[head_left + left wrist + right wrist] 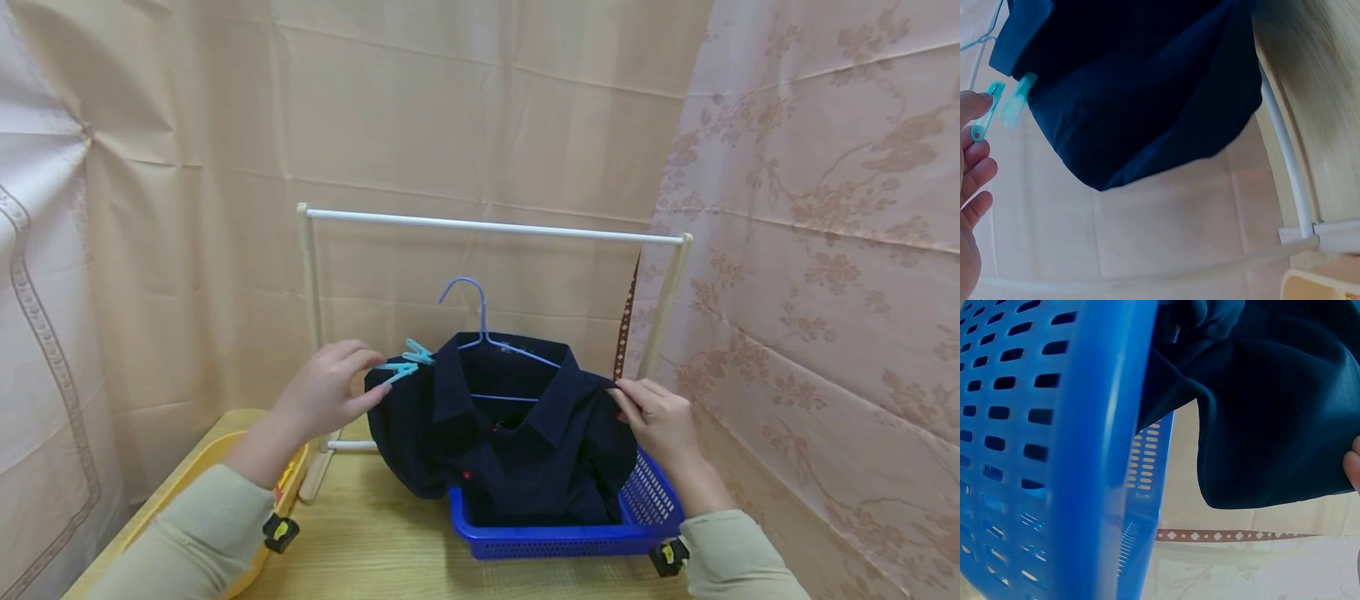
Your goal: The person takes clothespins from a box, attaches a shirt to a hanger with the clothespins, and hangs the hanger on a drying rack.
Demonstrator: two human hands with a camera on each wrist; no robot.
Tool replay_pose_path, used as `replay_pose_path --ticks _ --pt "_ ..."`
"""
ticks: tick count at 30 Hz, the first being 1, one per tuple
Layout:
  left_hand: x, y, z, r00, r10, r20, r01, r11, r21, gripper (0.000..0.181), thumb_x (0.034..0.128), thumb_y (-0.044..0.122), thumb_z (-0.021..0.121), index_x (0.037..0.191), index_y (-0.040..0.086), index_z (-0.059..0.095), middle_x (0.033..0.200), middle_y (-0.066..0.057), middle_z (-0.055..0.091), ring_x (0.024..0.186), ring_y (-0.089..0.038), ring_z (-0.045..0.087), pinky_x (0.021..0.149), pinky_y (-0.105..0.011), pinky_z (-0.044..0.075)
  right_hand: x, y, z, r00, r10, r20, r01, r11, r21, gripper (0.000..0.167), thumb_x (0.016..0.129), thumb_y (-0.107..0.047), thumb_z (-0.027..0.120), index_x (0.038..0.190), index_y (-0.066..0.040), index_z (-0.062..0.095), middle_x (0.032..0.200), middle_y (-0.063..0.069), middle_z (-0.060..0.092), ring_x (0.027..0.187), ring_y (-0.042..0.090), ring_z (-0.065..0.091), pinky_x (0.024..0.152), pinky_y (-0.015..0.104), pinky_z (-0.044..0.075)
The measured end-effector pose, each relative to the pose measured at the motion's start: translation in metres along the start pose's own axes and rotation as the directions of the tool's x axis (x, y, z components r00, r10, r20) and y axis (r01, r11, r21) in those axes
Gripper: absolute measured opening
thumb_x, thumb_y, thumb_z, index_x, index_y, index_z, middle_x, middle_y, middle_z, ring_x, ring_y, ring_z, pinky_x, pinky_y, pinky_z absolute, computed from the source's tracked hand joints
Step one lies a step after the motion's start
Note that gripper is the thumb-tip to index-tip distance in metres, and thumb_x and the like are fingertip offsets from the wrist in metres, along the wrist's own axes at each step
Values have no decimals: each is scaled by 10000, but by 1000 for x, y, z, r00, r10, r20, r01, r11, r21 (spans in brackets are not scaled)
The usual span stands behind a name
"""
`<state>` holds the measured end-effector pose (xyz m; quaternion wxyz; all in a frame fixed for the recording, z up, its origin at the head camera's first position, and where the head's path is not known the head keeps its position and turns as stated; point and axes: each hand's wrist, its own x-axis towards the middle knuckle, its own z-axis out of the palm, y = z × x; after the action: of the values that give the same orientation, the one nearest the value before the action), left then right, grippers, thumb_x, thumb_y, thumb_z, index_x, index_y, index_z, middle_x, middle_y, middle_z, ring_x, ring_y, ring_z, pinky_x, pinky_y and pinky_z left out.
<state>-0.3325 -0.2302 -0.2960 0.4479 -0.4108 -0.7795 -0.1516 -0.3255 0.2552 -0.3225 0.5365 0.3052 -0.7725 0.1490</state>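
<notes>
A dark navy collared shirt (pixel 510 450) hangs on a blue wire hanger (pixel 483 321), its lower part in a blue basket (pixel 555 546). One light-blue clip (pixel 418 353) is on the shirt's shoulder at the left. My left hand (pixel 330 387) pinches a second light-blue clip (pixel 397 371) beside it; the left wrist view shows this clip (pixel 989 111) between thumb and fingers, next to the other clip (pixel 1017 100). My right hand (pixel 660 417) pinches the shirt's shoulder on the right; only its fingertips (pixel 1352 465) show in the right wrist view, on the cloth.
A rack with a white top bar (pixel 495 226) stands behind the shirt on the wooden table (pixel 375 533). The yellow container (pixel 202 458) is at the left, under my left forearm. Curtains (pixel 480 108) surround the table at the back and sides.
</notes>
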Motion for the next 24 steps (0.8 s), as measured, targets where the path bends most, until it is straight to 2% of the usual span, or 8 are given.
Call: replay_pose_path --ticks 5,12,19,24 --pt "8 7 2 1000 20 -2 -20 1000 -4 377 760 199 881 1036 5 714 993 -86 687 928 -281 639 849 -485 521 1 0 0 1000 -12 -9 12 1000 9 234 748 32 833 968 -17 770 783 73 719 551 159 657 527 363 558" --pt "20 21 -1 999 6 38 -6 1000 -15 387 777 209 892 1068 18 723 1042 -79 704 972 -265 643 886 -475 530 2 1 0 1000 -13 -7 13 1000 7 216 759 17 831 962 -19 767 780 69 716 551 156 655 526 375 558" --pt "35 30 3 997 71 29 -70 997 -26 358 791 211 877 1049 18 724 1035 -79 718 959 -262 655 869 -465 530 2 1 -1 1000 -10 -2 10 1000 6 228 755 26 831 969 -20 768 783 67 717 553 152 657 529 365 559" --pt "45 37 8 996 82 36 -81 996 -25 334 800 221 872 1034 34 725 1004 -70 720 926 -251 653 857 -451 531 2 0 -1 1000 -15 -4 15 1000 -2 237 744 35 841 962 -24 769 783 64 716 556 144 657 530 344 561"
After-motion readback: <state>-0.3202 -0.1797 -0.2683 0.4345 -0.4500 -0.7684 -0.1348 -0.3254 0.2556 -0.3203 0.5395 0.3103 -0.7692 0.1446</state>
